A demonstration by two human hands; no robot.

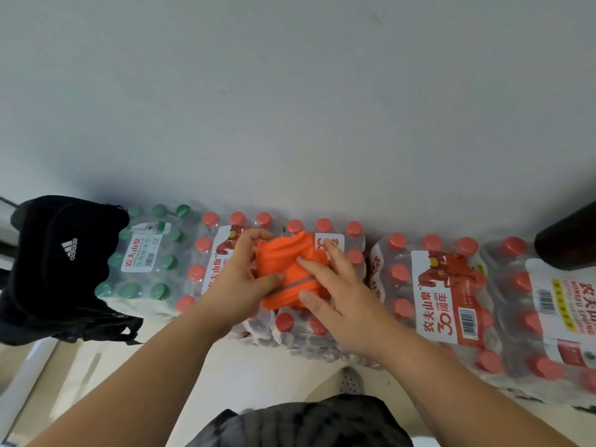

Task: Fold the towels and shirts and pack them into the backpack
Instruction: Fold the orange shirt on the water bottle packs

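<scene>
Nearest, bare floor (274, 372) with a small drain (351, 380) leaves open room between the person and the packs. Both forearms reach out over it. The left hand (237, 279) grips the cloth (288, 264) at its left edge, fingers curled over the far side and thumb on top. The right hand (337, 296) lies over the right side, fingers fairly straight and pressing, thumb on the near edge. The cloth, orange and bunched, sits on a red-capped pack (225, 250) in the row's middle. More red packs (435, 285) run right, their near edges overhanging the floor. Left, the backpack (58, 269) rests on a green-capped pack (145, 253), well apart from the cloth. A dark object (567, 240) stands far right. The wall (290, 108) closes the row behind.
</scene>
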